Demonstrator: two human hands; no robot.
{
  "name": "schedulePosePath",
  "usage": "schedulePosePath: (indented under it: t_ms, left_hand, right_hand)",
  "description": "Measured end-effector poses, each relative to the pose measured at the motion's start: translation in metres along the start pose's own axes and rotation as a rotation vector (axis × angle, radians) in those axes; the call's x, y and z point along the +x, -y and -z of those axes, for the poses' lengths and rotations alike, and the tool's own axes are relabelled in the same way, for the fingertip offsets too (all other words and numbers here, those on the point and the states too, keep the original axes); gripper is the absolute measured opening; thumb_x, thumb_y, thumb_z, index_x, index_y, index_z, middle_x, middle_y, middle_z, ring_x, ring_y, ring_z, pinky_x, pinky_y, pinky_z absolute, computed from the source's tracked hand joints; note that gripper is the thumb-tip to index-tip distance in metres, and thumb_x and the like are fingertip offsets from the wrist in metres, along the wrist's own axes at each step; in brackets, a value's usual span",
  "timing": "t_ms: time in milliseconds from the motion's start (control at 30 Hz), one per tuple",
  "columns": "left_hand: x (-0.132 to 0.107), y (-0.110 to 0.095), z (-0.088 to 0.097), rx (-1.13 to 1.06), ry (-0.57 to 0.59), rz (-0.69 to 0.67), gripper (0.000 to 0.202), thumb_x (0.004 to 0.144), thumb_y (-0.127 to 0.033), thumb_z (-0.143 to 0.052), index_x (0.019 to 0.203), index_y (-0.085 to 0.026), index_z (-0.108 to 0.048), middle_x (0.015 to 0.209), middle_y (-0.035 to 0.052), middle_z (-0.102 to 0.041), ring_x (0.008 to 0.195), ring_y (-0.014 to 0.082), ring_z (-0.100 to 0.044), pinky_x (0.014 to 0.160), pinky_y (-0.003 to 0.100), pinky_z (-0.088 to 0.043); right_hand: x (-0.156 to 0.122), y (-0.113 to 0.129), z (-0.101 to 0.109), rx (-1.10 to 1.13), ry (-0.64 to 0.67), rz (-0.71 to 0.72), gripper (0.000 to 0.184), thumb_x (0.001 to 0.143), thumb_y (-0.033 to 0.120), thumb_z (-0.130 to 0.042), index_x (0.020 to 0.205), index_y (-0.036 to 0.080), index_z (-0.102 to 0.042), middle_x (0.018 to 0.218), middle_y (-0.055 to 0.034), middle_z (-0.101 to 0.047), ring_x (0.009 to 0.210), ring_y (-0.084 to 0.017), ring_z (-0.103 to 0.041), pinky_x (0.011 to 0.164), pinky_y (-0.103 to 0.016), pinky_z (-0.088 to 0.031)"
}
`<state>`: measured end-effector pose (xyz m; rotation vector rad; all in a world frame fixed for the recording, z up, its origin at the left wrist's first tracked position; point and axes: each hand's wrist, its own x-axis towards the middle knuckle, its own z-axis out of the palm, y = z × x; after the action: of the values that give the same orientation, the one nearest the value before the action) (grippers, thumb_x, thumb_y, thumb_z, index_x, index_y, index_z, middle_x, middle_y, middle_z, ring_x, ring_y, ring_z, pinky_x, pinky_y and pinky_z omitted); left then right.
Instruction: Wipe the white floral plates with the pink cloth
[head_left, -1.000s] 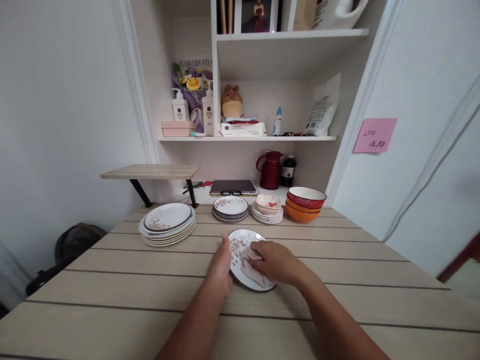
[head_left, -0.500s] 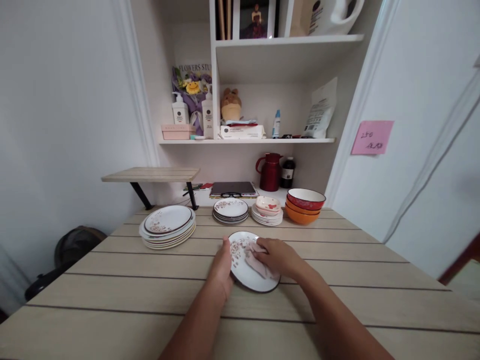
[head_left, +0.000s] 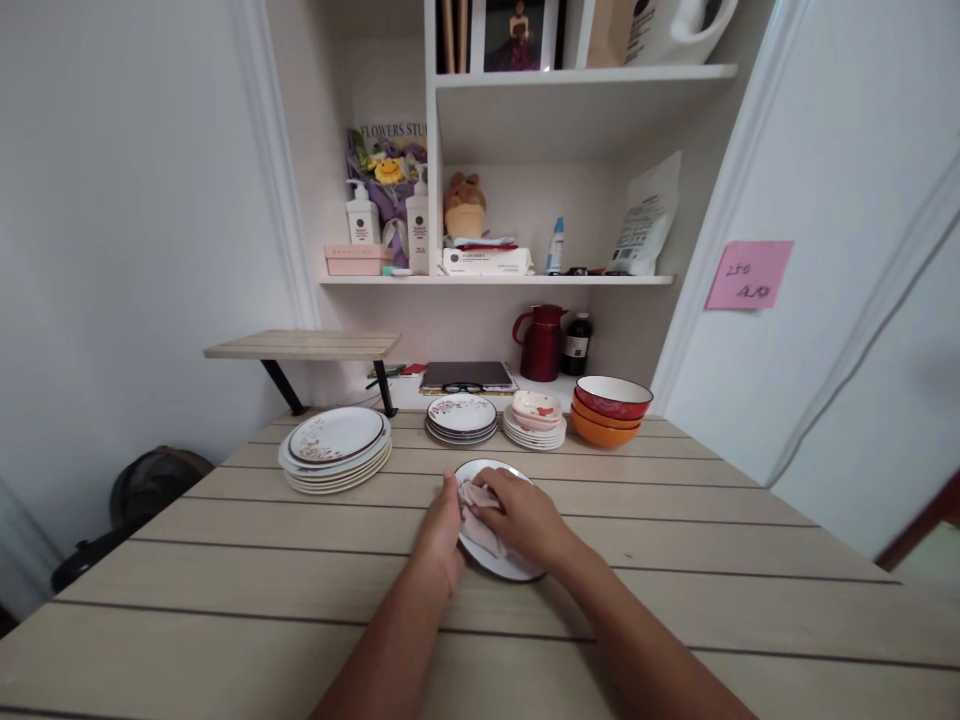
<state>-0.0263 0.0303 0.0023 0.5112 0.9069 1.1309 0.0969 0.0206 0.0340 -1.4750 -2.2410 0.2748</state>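
A white plate with a dark rim is just above or on the table in front of me. My left hand grips its left edge, thumb at the rim and the other fingers hidden beneath. In my right hand is a bunched pale pink cloth, pressed on the left part of the plate's face. Cloth and hand cover most of the plate's flower pattern.
Along the back of the slatted table stand a stack of large plates, smaller dark-rimmed plates, small white dishes and nested bowls. A raised wooden shelf overhangs the back left. Behind are a red jug and a laptop.
My right hand has slid the cloth leftward across the plate, toward my left hand. The left hand keeps its grip on the rim, nearly unmoved.
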Motion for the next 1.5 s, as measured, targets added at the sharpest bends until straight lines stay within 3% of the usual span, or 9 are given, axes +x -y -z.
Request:
schedulePosePath:
  t_ms: [167, 267, 400, 667, 867, 1100, 1267, 1367, 1500]
  left_hand:
    - [-0.001, 0.0, -0.001, 0.014, 0.001, 0.0, 0.054, 0.089, -0.055, -0.039, 0.11, -0.013, -0.064, 0.099, 0.0138, -0.073, 0.085, 0.0206, -0.07, 0.076, 0.031, -0.055]
    - [-0.003, -0.001, -0.002, 0.022, -0.007, 0.004, 0.054, 0.089, -0.055, -0.039, 0.111, -0.012, -0.063, 0.1, 0.0142, -0.072, 0.087, 0.0215, -0.07, 0.077, 0.031, -0.055]
    - [-0.005, -0.002, -0.002, 0.016, -0.002, 0.011, 0.055, 0.088, -0.056, -0.041, 0.112, -0.012, -0.063, 0.103, 0.0149, -0.072, 0.09, 0.0222, -0.069, 0.078, 0.032, -0.054]
    - [-0.002, 0.0, -0.001, -0.033, 0.017, 0.011, 0.054, 0.088, -0.055, -0.042, 0.109, -0.011, -0.064, 0.1, 0.0153, -0.072, 0.09, 0.0222, -0.069, 0.08, 0.033, -0.054]
    - [-0.007, -0.003, -0.002, -0.043, 0.014, 0.001, 0.05, 0.088, -0.054, -0.043, 0.11, -0.014, -0.064, 0.1, 0.0133, -0.072, 0.089, 0.0217, -0.069, 0.08, 0.033, -0.055]
    - [-0.006, -0.001, -0.002, -0.051, 0.012, 0.01, 0.051, 0.089, -0.053, -0.041, 0.112, -0.012, -0.062, 0.104, 0.0155, -0.071, 0.091, 0.0225, -0.069, 0.081, 0.035, -0.054]
    - [-0.004, 0.0, -0.002, -0.068, 0.01, 0.019, 0.05, 0.089, -0.051, -0.043, 0.111, -0.011, -0.063, 0.104, 0.0166, -0.071, 0.091, 0.0241, -0.069, 0.082, 0.037, -0.054]
    - [-0.004, 0.0, -0.002, -0.075, 0.007, 0.021, 0.048, 0.089, -0.049, -0.044, 0.111, -0.011, -0.063, 0.103, 0.0162, -0.071, 0.09, 0.024, -0.069, 0.081, 0.036, -0.054]
    - [-0.003, -0.001, -0.002, -0.076, 0.01, 0.014, 0.047, 0.09, -0.048, -0.043, 0.109, -0.011, -0.064, 0.1, 0.0151, -0.072, 0.089, 0.0223, -0.069, 0.081, 0.034, -0.055]
  right_hand:
    - [0.004, -0.011, 0.005, -0.017, -0.009, -0.129, 0.04, 0.086, 0.031, -0.052, 0.126, 0.031, -0.045, 0.117, -0.0037, -0.058, 0.095, -0.017, -0.057, 0.069, -0.025, -0.033]
    - [0.002, -0.024, 0.013, -0.09, 0.054, -0.186, 0.03, 0.086, 0.033, -0.052, 0.115, 0.024, -0.053, 0.109, -0.0064, -0.061, 0.091, -0.019, -0.057, 0.067, -0.026, -0.032]
    - [-0.004, -0.031, 0.02, -0.108, 0.139, -0.132, 0.017, 0.08, 0.028, -0.057, 0.094, 0.02, -0.059, 0.096, -0.0064, -0.065, 0.084, -0.018, -0.057, 0.067, -0.026, -0.031]
    - [-0.007, -0.003, 0.012, -0.08, 0.144, 0.037, 0.015, 0.077, 0.025, -0.057, 0.092, 0.022, -0.059, 0.101, -0.0044, -0.065, 0.088, -0.019, -0.055, 0.068, -0.026, -0.03]
    - [0.002, -0.006, 0.005, 0.014, 0.066, -0.045, 0.02, 0.08, 0.03, -0.057, 0.097, 0.022, -0.06, 0.101, -0.0036, -0.064, 0.085, -0.017, -0.056, 0.068, -0.025, -0.033]
    - [-0.003, -0.021, 0.015, -0.063, 0.126, -0.126, 0.029, 0.078, 0.033, -0.059, 0.105, 0.022, -0.06, 0.105, -0.0068, -0.066, 0.088, -0.02, -0.058, 0.066, -0.027, -0.032]
    - [-0.012, -0.016, 0.019, -0.118, 0.205, -0.034, 0.015, 0.076, 0.03, -0.059, 0.088, 0.022, -0.061, 0.094, -0.0054, -0.067, 0.08, -0.02, -0.057, 0.062, -0.027, -0.028]
    - [-0.013, -0.01, 0.018, -0.113, 0.207, 0.045, 0.012, 0.077, 0.029, -0.058, 0.086, 0.022, -0.06, 0.095, -0.0043, -0.067, 0.081, -0.019, -0.056, 0.063, -0.027, -0.029]
    - [-0.006, -0.006, 0.011, -0.061, 0.149, 0.021, 0.016, 0.077, 0.029, -0.059, 0.091, 0.022, -0.061, 0.097, -0.0036, -0.066, 0.084, -0.018, -0.056, 0.066, -0.026, -0.031]
